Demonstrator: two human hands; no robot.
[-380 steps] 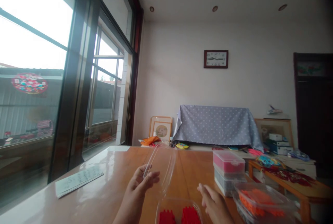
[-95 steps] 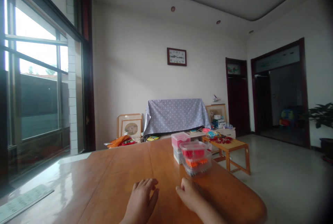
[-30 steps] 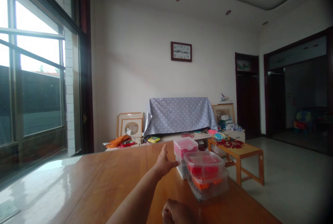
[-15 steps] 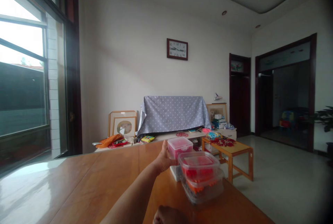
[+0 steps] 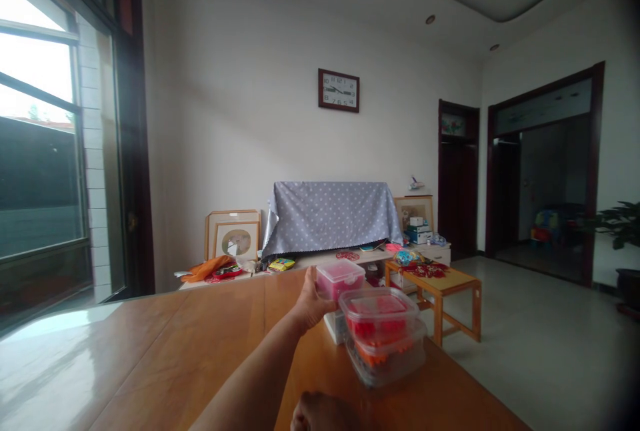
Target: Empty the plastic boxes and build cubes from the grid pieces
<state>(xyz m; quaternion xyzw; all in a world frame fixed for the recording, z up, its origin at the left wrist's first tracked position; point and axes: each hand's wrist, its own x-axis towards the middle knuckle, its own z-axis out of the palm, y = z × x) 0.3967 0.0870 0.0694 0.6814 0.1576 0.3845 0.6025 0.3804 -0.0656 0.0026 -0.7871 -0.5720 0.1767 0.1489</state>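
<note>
My left hand (image 5: 309,304) reaches far across the wooden table (image 5: 200,344) and grips the left side of a clear lidded box of pink pieces (image 5: 341,278); the thumb points up and the fingers are hidden behind the box. That box sits on a pale box (image 5: 334,328). Just to the right and nearer stands a clear box of red pieces (image 5: 379,314) stacked on a clear box of orange pieces (image 5: 387,356). My right hand (image 5: 320,415) lies at the bottom edge, curled into a fist on the table, with nothing visible in it.
A low wooden side table (image 5: 440,282) with colourful items stands beyond the table's right edge. Against the far wall are a cabinet under a dotted grey cloth (image 5: 330,214), framed pictures (image 5: 233,237) and a clock (image 5: 339,90). Windows run along the left; doorways open on the right.
My left arm has stretched out from the near table edge to the pink box and closed on its side. My right hand drew back into a fist. The view swung slightly left.
</note>
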